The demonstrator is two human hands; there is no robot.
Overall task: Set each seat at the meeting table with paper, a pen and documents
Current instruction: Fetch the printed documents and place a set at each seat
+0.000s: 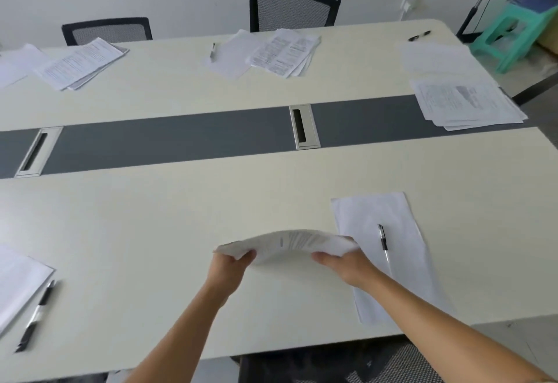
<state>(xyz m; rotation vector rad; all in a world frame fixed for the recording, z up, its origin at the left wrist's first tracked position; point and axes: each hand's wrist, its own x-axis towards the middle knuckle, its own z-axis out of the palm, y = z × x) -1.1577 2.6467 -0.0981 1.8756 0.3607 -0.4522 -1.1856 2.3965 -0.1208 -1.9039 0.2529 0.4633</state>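
Here we grip the bowed stack of documents (290, 243) at its two ends, left hand (231, 268) and right hand (347, 265) curled around the edges, holding it just above the table (151, 231) beside the blank paper (383, 249) and pen (383, 239), probably completing this seat.

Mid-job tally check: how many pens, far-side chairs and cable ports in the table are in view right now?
Pens: 4
Far-side chairs: 2
Cable ports: 2
Total: 8
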